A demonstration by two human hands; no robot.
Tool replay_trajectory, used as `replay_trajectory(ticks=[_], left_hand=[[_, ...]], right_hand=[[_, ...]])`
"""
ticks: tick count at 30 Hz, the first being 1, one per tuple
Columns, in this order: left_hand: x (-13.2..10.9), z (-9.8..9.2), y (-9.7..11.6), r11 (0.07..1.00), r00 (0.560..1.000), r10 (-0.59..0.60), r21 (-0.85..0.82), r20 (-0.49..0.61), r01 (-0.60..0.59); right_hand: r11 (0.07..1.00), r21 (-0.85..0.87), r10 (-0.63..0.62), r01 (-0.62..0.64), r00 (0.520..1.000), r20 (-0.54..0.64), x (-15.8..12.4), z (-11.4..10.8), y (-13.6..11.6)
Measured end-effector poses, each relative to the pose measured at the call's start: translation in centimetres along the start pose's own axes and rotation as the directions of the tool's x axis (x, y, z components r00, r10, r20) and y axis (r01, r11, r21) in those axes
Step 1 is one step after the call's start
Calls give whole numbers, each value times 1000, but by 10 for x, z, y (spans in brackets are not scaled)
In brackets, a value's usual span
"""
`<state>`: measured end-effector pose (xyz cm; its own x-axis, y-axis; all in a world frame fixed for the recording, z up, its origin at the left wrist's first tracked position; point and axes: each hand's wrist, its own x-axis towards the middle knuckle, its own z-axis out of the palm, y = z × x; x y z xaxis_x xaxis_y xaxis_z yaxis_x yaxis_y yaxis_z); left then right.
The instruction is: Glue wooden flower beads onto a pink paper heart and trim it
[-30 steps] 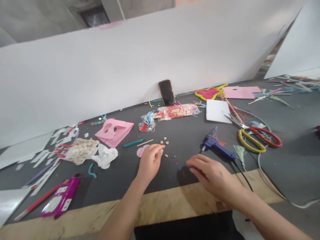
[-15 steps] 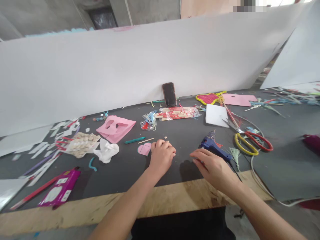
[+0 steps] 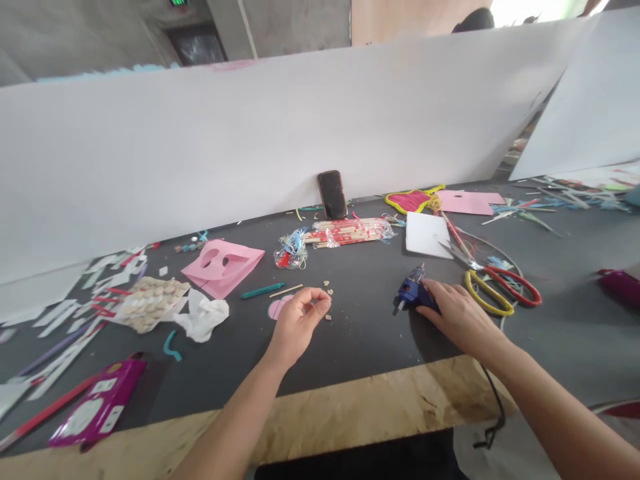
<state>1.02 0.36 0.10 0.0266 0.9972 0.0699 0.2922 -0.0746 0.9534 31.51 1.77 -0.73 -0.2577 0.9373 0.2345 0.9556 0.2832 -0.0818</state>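
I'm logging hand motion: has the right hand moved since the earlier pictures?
Yes, the right hand moved rightward, toward the scissors, onto the glue gun.

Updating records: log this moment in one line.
left hand: pinched, contents unclear | right hand: around glue gun | beige pieces: near left hand

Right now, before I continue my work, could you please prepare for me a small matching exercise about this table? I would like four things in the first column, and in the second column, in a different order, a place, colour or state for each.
Things
1. Phone
2. Glue gun
3. Tissue
4. Scissors

Place, colour or state
A. White and crumpled
B. Partly yellow, partly red
C. Propped against the white board
D. Touched by the right hand

Right pairs
1-C, 2-D, 3-A, 4-B
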Motion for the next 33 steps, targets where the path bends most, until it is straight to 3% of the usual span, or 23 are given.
replay_trajectory(ticks=[3,5,6,8,10,13,17,19,27,33], left_hand=[[-1,-2,-5,976,998,-56,-212,4,55],[0,-2,-7,951,997,-78,-299,-8,72],[1,-2,-9,941,996,-92,-330,-14,82],[2,-3,-11,923,992,-125,-369,-17,110],[3,-5,-14,909,989,-146,-396,-9,131],[5,-9,-19,894,990,-142,-431,-13,123],[7,-11,-24,868,985,-169,-476,-23,138],[8,-10,-25,846,980,-200,-506,-12,166],[10,-1,-24,755,973,-228,-625,31,196],[8,-2,-24,741,979,-196,-645,56,185]], right_hand=[[996,80,42,-39,998,-38,5,-8,-7],[935,329,154,-128,987,-53,10,-19,-17],[847,503,210,-174,978,-15,13,-26,-23],[550,796,244,-253,960,137,20,-37,-39],[292,914,210,-282,951,226,27,-42,-56],[82,965,54,-251,968,247,34,-35,-76],[-130,942,-109,-310,949,297,32,-14,-91],[-154,936,-124,-316,946,299,28,-7,-93],[-69,985,-191,-159,971,143,19,0,-89],[-24,985,-230,-173,960,163,21,-4,-86]])
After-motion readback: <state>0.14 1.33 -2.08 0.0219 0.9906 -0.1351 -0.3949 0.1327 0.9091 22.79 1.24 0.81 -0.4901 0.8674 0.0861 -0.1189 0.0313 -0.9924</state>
